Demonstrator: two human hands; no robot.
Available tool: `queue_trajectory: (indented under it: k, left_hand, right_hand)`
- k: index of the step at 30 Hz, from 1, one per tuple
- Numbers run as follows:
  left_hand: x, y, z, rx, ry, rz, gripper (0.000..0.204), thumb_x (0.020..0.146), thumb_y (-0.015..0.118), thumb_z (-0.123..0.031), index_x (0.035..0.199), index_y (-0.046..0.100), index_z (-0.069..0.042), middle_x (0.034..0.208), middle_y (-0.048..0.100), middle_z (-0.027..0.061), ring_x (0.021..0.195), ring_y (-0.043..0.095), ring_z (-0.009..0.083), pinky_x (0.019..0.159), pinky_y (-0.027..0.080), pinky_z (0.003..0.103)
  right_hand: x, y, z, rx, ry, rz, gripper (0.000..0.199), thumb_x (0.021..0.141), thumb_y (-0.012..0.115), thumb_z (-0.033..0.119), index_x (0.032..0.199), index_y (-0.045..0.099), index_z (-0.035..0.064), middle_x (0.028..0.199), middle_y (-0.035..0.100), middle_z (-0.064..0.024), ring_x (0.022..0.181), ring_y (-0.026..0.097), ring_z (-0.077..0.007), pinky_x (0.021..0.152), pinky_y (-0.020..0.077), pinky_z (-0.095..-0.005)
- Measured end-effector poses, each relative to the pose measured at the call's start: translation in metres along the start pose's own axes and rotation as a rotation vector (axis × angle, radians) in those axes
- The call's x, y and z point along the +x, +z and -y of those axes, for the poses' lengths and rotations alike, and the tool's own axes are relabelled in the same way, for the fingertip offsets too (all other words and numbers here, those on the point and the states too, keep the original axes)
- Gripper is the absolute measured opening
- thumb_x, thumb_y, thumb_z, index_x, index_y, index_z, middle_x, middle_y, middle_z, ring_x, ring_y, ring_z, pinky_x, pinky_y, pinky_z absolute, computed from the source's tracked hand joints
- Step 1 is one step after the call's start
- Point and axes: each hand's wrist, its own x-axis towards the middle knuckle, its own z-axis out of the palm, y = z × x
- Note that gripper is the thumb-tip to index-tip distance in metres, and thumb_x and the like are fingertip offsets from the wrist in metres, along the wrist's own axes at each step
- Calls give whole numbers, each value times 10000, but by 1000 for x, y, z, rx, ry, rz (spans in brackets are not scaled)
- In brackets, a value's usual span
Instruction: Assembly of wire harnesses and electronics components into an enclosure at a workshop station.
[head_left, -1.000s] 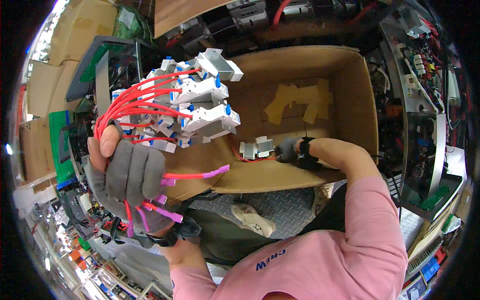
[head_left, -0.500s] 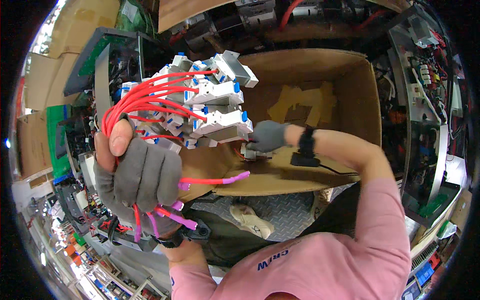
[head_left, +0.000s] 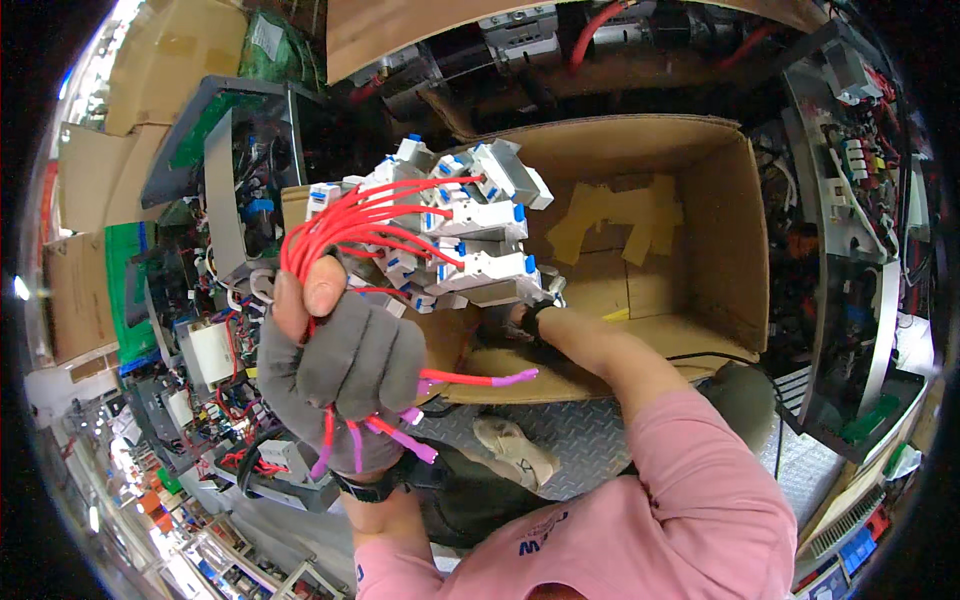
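Observation:
My left hand [head_left: 340,370], in a grey glove, is raised and clenched around a bundle of red wires [head_left: 365,225]. Their purple-tipped ends stick out below my fist. From the wires hangs a cluster of white and blue circuit breakers [head_left: 465,225]. My right hand [head_left: 500,325] reaches under that cluster and is mostly hidden behind it; only the wrist with its dark band shows. I cannot tell what it touches. Behind the cluster lies an open cardboard box [head_left: 700,250] with yellow tape patches inside.
Dismantled electrical panels and parts crowd the left side [head_left: 215,340] and the right side [head_left: 860,200]. A grey metal frame [head_left: 225,170] stands at upper left. My shoe [head_left: 515,450] rests on a steel tread plate floor. More cardboard lies at top left.
My right hand has moved left from inside the box, going under the breaker cluster. My left hand has shifted the bundle slightly right and up.

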Motion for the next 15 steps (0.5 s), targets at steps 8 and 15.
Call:
queue_trajectory:
  k: [8, 15]
  left_hand:
    - [19, 24, -13, -202, -107, -101, 244, 936, 284, -243, 843, 405, -53, 470, 326, -74, 377, 298, 51, 437, 273, 234]
    - [8, 54, -36, -246, -214, -291, 235, 920, 332, -222, 817, 462, -55, 474, 289, -74, 388, 261, 60, 474, 279, 238]
  right_hand:
    - [-53, -156, 149, -116, 498, 283, 275, 803, 493, 279, 899, 562, 31, 836, 601, -188, 783, 586, -319, 645, 456, -412]
    - [-132, -214, 239, -392, 383, -134, 279, 829, 433, 272, 1028, 514, 94, 870, 586, -192, 789, 563, -354, 670, 437, -402]
